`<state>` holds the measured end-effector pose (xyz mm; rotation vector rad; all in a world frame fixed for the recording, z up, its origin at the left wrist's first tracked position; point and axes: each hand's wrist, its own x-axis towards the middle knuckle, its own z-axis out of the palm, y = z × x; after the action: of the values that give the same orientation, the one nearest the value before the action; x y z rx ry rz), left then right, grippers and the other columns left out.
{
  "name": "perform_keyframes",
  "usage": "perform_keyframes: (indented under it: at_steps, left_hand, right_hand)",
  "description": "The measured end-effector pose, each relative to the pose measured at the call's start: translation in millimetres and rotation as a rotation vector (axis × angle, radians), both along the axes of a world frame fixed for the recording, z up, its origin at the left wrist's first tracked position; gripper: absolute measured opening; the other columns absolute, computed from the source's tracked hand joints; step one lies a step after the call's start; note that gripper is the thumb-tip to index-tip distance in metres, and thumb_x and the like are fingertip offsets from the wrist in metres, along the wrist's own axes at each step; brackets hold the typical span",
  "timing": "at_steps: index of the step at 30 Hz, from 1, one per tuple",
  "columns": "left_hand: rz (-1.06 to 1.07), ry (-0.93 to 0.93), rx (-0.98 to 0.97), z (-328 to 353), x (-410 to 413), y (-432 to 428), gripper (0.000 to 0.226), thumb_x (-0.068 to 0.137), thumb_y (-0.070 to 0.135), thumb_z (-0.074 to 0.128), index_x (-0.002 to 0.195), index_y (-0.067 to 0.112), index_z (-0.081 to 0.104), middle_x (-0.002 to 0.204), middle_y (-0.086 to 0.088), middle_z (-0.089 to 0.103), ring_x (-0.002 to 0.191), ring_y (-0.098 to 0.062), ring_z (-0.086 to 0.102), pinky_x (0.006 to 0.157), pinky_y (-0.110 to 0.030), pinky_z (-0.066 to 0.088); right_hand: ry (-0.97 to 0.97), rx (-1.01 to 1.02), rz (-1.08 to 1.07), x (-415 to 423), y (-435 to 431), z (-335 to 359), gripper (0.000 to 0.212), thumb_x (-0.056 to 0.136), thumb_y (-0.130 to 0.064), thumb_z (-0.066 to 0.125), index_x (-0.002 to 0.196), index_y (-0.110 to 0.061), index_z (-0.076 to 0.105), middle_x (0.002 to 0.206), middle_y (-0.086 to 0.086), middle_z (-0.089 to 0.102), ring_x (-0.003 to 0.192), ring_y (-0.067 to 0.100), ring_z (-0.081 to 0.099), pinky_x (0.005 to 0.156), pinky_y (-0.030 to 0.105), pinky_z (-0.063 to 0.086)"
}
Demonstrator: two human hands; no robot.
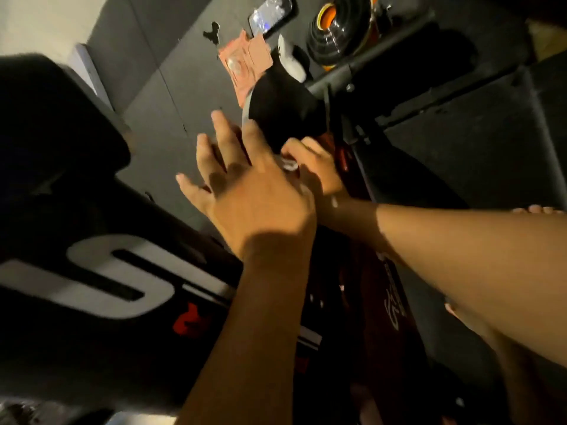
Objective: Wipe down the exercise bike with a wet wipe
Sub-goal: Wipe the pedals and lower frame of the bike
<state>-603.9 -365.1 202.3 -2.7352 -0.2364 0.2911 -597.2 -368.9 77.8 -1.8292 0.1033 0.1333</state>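
Observation:
I look down on the exercise bike, with its black frame with big white letters (107, 271) at the left and a black flywheel with a silver rim (282, 111) in the middle. My left hand (245, 191) is spread with straight fingers over the rim's edge. Just behind it, my right hand (316, 173) is curled round a crumpled white wet wipe (290, 164), held against the bike's dark red part below the flywheel. Most of the wipe is hidden by my hands.
On the grey floor beyond the bike lie a pink wipe packet (245, 59), a phone (273, 13), a white object (291, 59) and a black and orange stack of discs (343, 26). Bare toes (537, 209) show at the right.

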Motion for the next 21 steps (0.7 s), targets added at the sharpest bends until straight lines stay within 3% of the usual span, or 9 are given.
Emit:
perform_keyframes:
  at_steps: [1,3,4,6,9,12,14,17,21]
  left_hand:
    - [-0.001,-0.096,-0.080,2,-2,3,0.053,0.095,0.034,0.046,0.146,0.018,0.039,0.163,-0.007,0.020,0.147,-0.026,0.025,0.118,-0.047,0.017]
    - [0.062,-0.298,-0.211,2,1,7,0.040,0.098,0.043,0.053,0.128,0.018,0.056,0.154,-0.008,0.041,0.136,-0.026,0.044,0.111,-0.039,0.033]
    - [0.074,-0.297,-0.221,3,5,8,0.039,0.098,0.046,0.053,0.122,0.016,0.059,0.149,-0.010,0.047,0.132,-0.027,0.047,0.110,-0.040,0.037]
    - [0.033,-0.176,-0.166,2,14,12,0.049,0.096,0.046,0.045,0.129,0.012,0.058,0.149,-0.013,0.047,0.134,-0.030,0.043,0.109,-0.045,0.037]
    - [-0.083,0.013,-0.074,7,12,9,0.086,0.079,0.051,0.010,0.152,0.010,0.032,0.160,-0.013,0.026,0.145,-0.032,0.028,0.114,-0.046,0.028]
    - [-0.205,0.000,-0.042,2,14,16,0.086,0.074,0.045,0.019,0.139,-0.004,0.048,0.142,-0.029,0.047,0.129,-0.048,0.046,0.099,-0.064,0.040]
    - [-0.220,-0.020,-0.050,-7,12,27,0.073,0.079,0.040,0.029,0.133,-0.002,0.052,0.133,-0.028,0.053,0.120,-0.047,0.051,0.093,-0.062,0.045]
    - [-0.135,-0.079,-0.079,-7,10,23,0.051,0.093,0.029,0.044,0.135,0.001,0.050,0.137,-0.023,0.055,0.124,-0.042,0.052,0.097,-0.057,0.046]
    - [-0.084,-0.114,-0.041,-9,9,14,0.051,0.094,0.025,0.039,0.137,0.001,0.053,0.141,-0.019,0.055,0.127,-0.039,0.053,0.099,-0.053,0.045]
  right_hand:
    - [0.103,-0.006,0.016,12,-12,-14,0.023,0.084,-0.009,0.054,0.106,-0.008,0.059,0.101,0.009,0.046,0.095,0.031,0.052,0.071,0.026,0.028]
    - [0.250,-0.038,-0.045,44,-13,-27,0.029,0.083,0.001,0.051,0.106,-0.016,0.055,0.106,0.005,0.044,0.096,0.028,0.052,0.076,0.031,0.037]
    - [0.279,-0.041,-0.076,57,-17,-22,0.029,0.084,0.001,0.050,0.106,-0.017,0.054,0.106,0.004,0.045,0.098,0.027,0.052,0.080,0.035,0.042]
    - [0.322,0.048,-0.045,45,-13,-10,0.023,0.085,-0.007,0.050,0.106,-0.014,0.055,0.108,0.007,0.051,0.099,0.027,0.054,0.084,0.037,0.044]
    - [0.148,0.122,0.022,-35,-11,17,0.017,0.086,-0.036,0.048,0.088,-0.020,0.051,0.087,-0.004,0.055,0.077,0.011,0.054,0.063,0.023,0.040]
    - [0.131,0.142,0.071,-63,-2,19,0.019,0.094,-0.030,0.057,0.085,-0.026,0.040,0.084,-0.015,0.044,0.069,0.003,0.045,0.057,0.014,0.031]
    - [0.177,0.098,0.053,-36,-2,11,0.014,0.095,-0.029,0.055,0.094,-0.024,0.042,0.096,-0.008,0.047,0.080,0.011,0.048,0.060,0.018,0.032]
    - [0.300,0.019,-0.086,32,0,-12,0.017,0.094,-0.020,0.053,0.110,-0.016,0.052,0.116,0.008,0.054,0.102,0.029,0.055,0.071,0.029,0.031]
    - [0.452,0.024,-0.186,61,2,-16,0.021,0.094,-0.021,0.049,0.115,-0.018,0.051,0.122,0.007,0.056,0.110,0.031,0.055,0.080,0.033,0.036]
